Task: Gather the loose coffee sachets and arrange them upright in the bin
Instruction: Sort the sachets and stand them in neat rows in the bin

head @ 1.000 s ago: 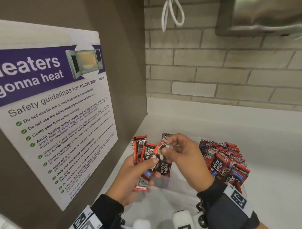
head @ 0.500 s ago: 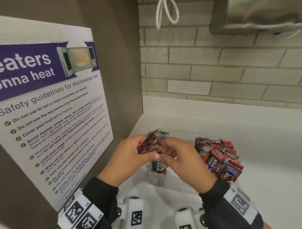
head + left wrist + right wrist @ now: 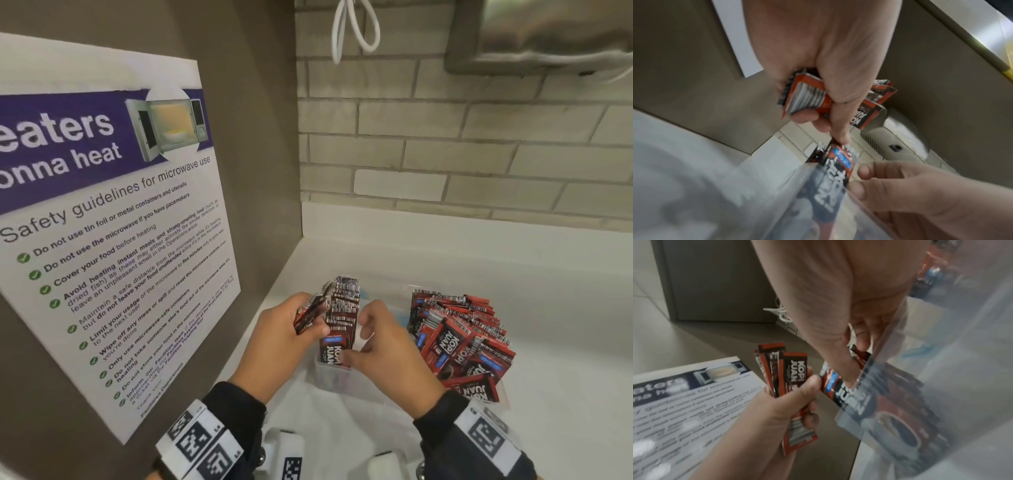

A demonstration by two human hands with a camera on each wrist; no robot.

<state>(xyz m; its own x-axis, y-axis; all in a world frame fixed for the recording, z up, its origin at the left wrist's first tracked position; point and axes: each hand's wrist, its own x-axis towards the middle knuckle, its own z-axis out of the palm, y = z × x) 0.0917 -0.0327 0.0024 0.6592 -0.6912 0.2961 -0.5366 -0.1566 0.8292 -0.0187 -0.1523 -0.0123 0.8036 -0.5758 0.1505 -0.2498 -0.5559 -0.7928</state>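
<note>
So, left hand (image 3: 284, 337) clutching a small bunch of sachets (image 3: 786, 379), right hand (image 3: 387, 356) pinching the upright row (image 3: 339, 322) at the clear bin (image 3: 330, 378) wall. Mid-loading, looks like; next up, probably slotting the held bunch in upright. Big loose pile (image 3: 459, 339) waiting just right.

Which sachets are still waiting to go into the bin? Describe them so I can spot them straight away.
Start at the microwave safety poster on the left wall. Just right of its lower corner, the left hand grips a small fan of sachets. Unlike the upright row standing in the clear bin beside it, or the heap further right, these are off the counter, in the hand.
</note>
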